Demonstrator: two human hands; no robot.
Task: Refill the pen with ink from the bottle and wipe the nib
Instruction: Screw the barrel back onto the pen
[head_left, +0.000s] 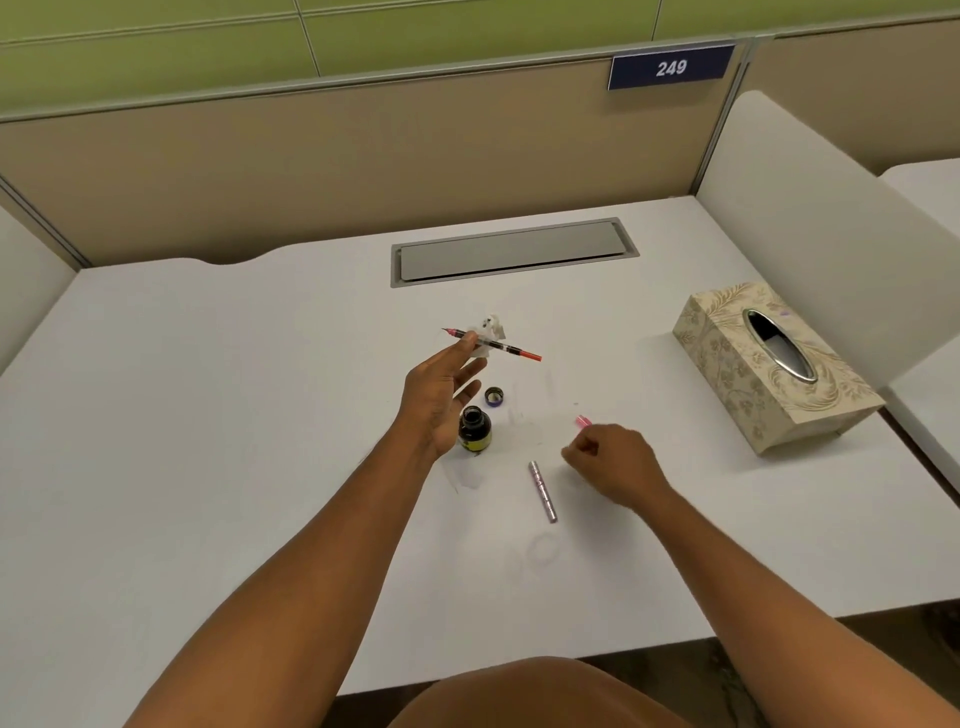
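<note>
My left hand is raised above the desk and pinches the pen's inner part, a thin clear tube with a red end and its nib pointing left. A crumpled white tissue sits right behind the pen at my fingertips. The open ink bottle stands just right of my left palm, its cap lying beside it. My right hand rests curled on the desk, with a small pink piece at its fingertips. The silver pen barrel lies left of that hand.
A patterned tissue box stands at the right of the white desk. A grey cable hatch is set into the desk at the back. Partition walls close in the back and both sides. Faint ink smears mark the desk near the bottle.
</note>
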